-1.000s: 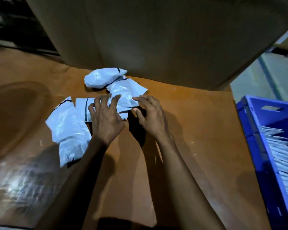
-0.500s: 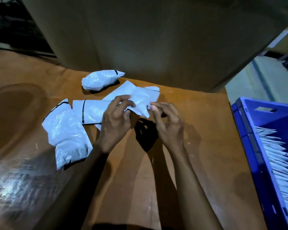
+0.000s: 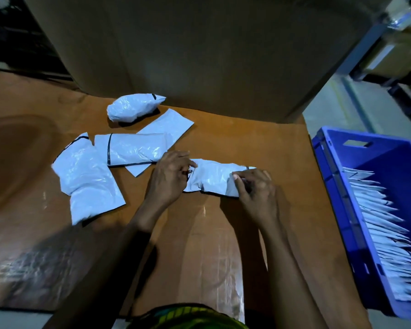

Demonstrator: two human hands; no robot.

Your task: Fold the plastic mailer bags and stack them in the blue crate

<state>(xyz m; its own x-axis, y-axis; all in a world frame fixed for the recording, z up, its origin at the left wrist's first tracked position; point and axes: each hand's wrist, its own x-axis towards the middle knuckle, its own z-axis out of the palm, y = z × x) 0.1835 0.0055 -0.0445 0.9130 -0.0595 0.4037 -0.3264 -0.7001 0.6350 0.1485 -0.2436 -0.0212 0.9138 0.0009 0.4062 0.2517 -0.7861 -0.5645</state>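
Left hand (image 3: 170, 176) and right hand (image 3: 256, 188) fingers (image 3: 188, 162) pinch the ends of a crumpled white mailer bag (image 3: 211, 178) over the bench (image 3: 199, 245), near the blue crate (image 3: 330, 186).

head cam | faces forward-down | near, over table (image 3: 259, 143) | one view

Bare forearms (image 3: 292, 252), dark garment (image 3: 188, 315) with green-yellow stripes

The mailers (image 3: 138, 151) are glossy, crinkled white plastic; the tabletop (image 3: 199, 245) is smooth, shiny brown; the crate (image 3: 337, 193) is matt blue plastic.
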